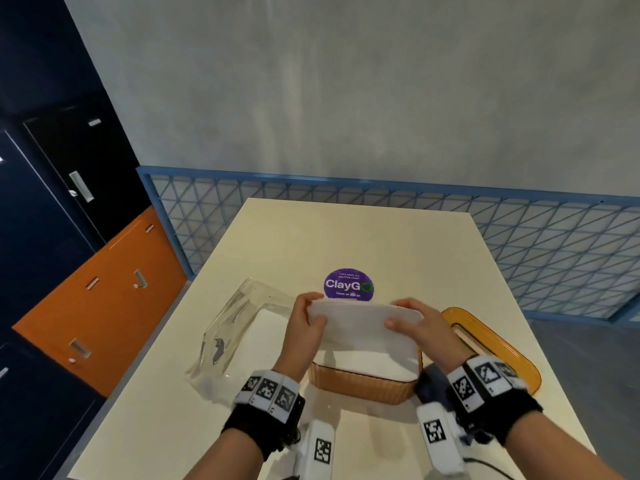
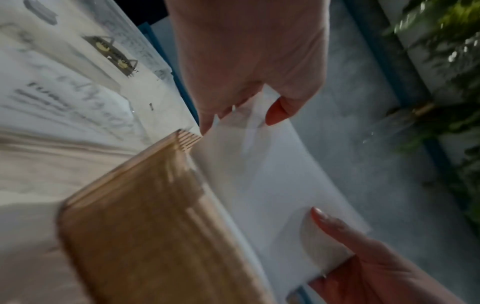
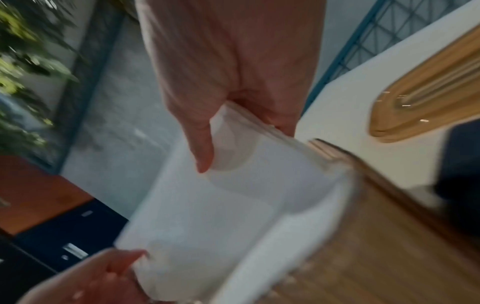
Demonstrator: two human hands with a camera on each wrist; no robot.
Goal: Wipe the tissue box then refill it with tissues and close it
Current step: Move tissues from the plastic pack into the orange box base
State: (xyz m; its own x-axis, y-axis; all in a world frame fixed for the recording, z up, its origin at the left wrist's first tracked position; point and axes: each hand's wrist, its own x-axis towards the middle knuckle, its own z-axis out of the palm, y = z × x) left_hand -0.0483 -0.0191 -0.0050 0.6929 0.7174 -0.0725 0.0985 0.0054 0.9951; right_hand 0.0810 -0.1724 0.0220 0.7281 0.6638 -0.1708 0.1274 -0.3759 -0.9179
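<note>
An amber ribbed tissue box (image 1: 363,384) stands open on the cream table (image 1: 346,237), with white tissues inside it. Both hands hold the top white tissue sheet (image 1: 363,327) lifted above the box. My left hand (image 1: 306,320) pinches its left end between thumb and fingers, seen close as the left hand (image 2: 241,98) in the left wrist view. My right hand (image 1: 412,322) pinches the right end, and the right hand (image 3: 215,131) grips a folded edge of the tissue sheet (image 3: 221,216). The amber lid (image 1: 491,344) lies flat to the right of the box.
An empty clear plastic tissue wrapper (image 1: 235,327) lies left of the box. A purple round sticker (image 1: 348,285) marks the table behind it. A dark blue cloth (image 1: 433,382) sits between box and lid. A blue mesh railing (image 1: 519,230) runs behind the table.
</note>
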